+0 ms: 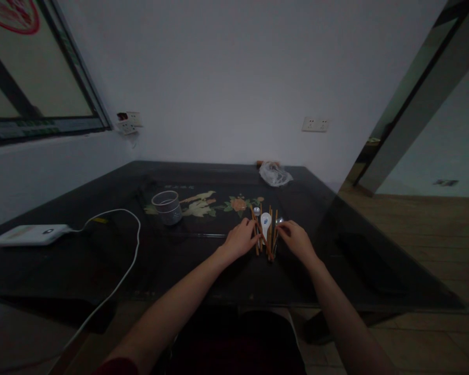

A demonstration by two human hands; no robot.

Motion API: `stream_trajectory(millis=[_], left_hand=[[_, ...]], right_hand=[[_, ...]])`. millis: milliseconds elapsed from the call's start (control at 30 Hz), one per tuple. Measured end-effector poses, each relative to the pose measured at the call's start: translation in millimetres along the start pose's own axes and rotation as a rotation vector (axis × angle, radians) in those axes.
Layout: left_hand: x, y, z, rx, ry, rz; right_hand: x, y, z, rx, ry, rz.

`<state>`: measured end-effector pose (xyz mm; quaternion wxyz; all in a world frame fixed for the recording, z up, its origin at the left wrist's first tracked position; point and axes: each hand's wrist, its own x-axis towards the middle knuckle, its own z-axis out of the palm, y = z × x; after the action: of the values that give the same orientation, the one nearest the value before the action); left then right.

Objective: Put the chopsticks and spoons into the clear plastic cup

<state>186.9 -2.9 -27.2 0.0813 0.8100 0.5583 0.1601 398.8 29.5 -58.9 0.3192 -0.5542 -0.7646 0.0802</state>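
Wooden chopsticks (pixel 271 234) lie in a loose bundle near the table's front edge, mostly pointing away from me. Among them rests a white soup spoon (pixel 266 220) with a small blue mark in its bowl. A metal spoon (pixel 257 211) shows its round bowl at the bundle's left. My left hand (pixel 240 238) is closed at that side, its fingertips and thumb on the chopsticks. On the right, my right hand (pixel 297 240) pinches a second metal spoon (pixel 280 221) just below its bowl. Fingers hide parts of the handles.
A clear plastic cup-shaped container (pixel 168 209) stands left on the dark table (pixel 203 260). Farther left lies a white device (pixel 31 235) with a white cable (pixel 137 239) trailing off the front edge. A crumpled plastic bag (pixel 275 175) sits by the wall, and a dark flat object (pixel 371 263) lies right.
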Motion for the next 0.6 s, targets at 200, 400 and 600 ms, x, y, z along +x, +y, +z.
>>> stream_trajectory(millis=[200, 400, 600], left_hand=[[-5.7, -3.0, -27.9, -0.04, 0.041, 0.002], [-17.1, -18.8, -64.3, -0.187, 0.27, 0.242], [-37.5, -75.3, -100.2, -0.165, 0.735, 0.228]], right_hand=[[-0.4, -9.7, -6.5, 0.024, 0.066, 0.014], [2.8, -36.9, -16.6, 0.222, 0.091, -0.028], [14.7, -80.5, -10.5, 0.511, -0.056, -0.055]])
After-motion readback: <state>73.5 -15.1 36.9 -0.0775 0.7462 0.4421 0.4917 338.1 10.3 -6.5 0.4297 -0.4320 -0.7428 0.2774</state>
